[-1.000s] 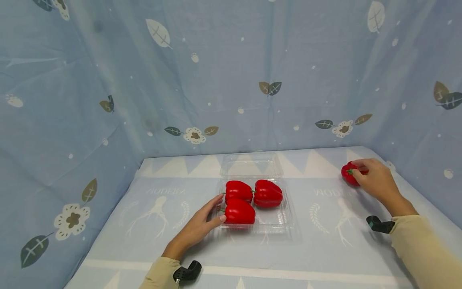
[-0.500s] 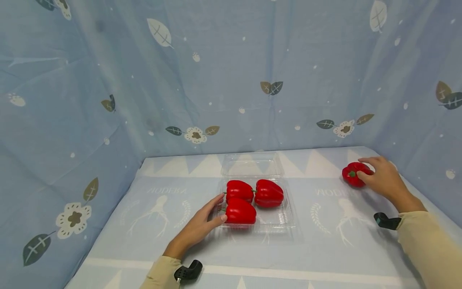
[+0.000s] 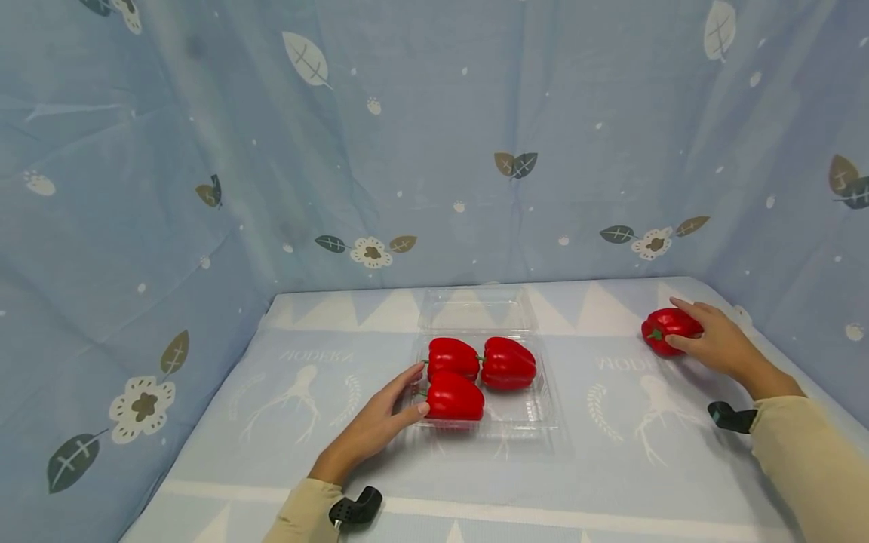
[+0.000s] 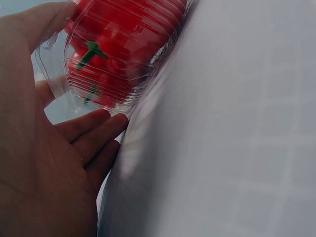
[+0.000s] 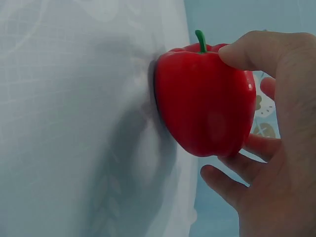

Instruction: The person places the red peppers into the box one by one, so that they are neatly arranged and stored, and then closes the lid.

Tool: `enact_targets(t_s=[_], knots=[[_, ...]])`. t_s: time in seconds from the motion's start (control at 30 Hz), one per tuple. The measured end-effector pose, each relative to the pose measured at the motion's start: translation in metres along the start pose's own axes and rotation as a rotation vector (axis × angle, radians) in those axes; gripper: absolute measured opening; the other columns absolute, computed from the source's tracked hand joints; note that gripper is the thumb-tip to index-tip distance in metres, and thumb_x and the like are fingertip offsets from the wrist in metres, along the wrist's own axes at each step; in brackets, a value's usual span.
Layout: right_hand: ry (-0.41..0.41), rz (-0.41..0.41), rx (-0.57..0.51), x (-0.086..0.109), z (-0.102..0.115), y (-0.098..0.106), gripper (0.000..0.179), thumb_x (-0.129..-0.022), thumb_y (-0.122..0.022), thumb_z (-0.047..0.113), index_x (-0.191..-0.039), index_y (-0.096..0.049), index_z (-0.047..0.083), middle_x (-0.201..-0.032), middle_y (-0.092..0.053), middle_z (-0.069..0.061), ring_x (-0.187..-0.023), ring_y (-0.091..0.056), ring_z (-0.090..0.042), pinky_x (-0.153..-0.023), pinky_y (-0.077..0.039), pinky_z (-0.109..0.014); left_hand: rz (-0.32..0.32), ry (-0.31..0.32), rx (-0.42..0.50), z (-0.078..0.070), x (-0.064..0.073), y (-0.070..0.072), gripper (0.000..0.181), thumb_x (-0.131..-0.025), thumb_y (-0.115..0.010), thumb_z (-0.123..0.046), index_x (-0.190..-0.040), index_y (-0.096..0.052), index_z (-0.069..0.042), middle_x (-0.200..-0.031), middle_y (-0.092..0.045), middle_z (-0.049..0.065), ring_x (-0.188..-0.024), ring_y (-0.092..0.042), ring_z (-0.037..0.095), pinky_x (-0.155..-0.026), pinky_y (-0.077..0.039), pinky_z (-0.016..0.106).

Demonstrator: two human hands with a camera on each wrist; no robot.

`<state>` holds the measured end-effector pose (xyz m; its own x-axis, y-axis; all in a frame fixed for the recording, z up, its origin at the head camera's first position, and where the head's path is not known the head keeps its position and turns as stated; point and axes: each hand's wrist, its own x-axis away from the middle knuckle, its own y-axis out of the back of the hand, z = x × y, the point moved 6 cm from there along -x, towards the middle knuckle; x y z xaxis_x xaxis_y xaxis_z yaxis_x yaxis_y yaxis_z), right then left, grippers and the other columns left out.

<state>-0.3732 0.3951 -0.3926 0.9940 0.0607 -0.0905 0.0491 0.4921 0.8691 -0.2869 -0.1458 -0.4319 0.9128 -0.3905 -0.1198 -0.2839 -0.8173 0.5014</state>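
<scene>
In the head view my right hand (image 3: 723, 343) grips a red bell pepper (image 3: 661, 332) at the far right of the table. The right wrist view shows my thumb on top beside the green stem of this pepper (image 5: 205, 103), with fingers behind and below. It stands close to or on the cloth. My left hand (image 3: 376, 426) rests with extended fingers at the left side of a clear plastic clamshell box (image 3: 519, 411). Several red bell peppers (image 3: 453, 397) lie inside it, and its lid (image 3: 478, 309) is folded back. The left wrist view shows the box (image 4: 123, 59) beside my fingers.
A pale patterned cloth (image 3: 285, 437) covers the table. Blue printed curtains (image 3: 434, 136) rise behind it and on both sides. A black wrist camera (image 3: 356, 507) sits at my left cuff, another (image 3: 732, 417) at the right.
My right hand has shifted slightly right and turned about the pepper, and the stem's direction has changed. The left hand and box stay in place while the head view drifts a little.
</scene>
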Motion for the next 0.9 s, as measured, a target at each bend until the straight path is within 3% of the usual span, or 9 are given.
enact_targets(t_s=[0.3, 0.63, 0.9], knots=[[-0.007, -0.021, 0.002, 0.002, 0.001, -0.002, 0.086, -0.092, -0.071, 0.026, -0.156, -0.021, -0.003, -0.14, -0.023, -0.047, -0.121, -0.027, -0.066, -0.086, -0.044, -0.073, -0.009, 0.005, -0.003, 0.001, 0.0, 0.0, 0.068, -0.097, -0.064, -0.042, -0.157, -0.035, -0.028, -0.154, -0.043, 0.005, -0.142, -0.039, 0.026, -0.116, -0.027, 0.056], [-0.149, -0.054, -0.061, 0.008, -0.003, -0.005, 0.091, -0.088, -0.073, 0.025, -0.154, -0.019, -0.006, -0.134, -0.015, -0.048, -0.119, -0.024, -0.066, -0.083, -0.047, -0.072, -0.011, -0.002, -0.005, 0.0, 0.0, 0.002, 0.068, -0.097, -0.065, -0.041, -0.157, -0.035, -0.028, -0.154, -0.043, 0.005, -0.143, -0.039, 0.026, -0.116, -0.027, 0.056], [-0.168, -0.161, -0.241, 0.016, 0.015, -0.004, 0.092, -0.092, -0.071, 0.03, -0.154, -0.015, -0.008, -0.143, -0.019, -0.045, -0.128, -0.025, -0.065, -0.089, -0.044, -0.073, -0.007, -0.001, 0.004, -0.002, 0.001, 0.001, 0.068, -0.097, -0.065, -0.039, -0.157, -0.035, -0.028, -0.154, -0.043, 0.005, -0.143, -0.038, 0.027, -0.116, -0.026, 0.057]])
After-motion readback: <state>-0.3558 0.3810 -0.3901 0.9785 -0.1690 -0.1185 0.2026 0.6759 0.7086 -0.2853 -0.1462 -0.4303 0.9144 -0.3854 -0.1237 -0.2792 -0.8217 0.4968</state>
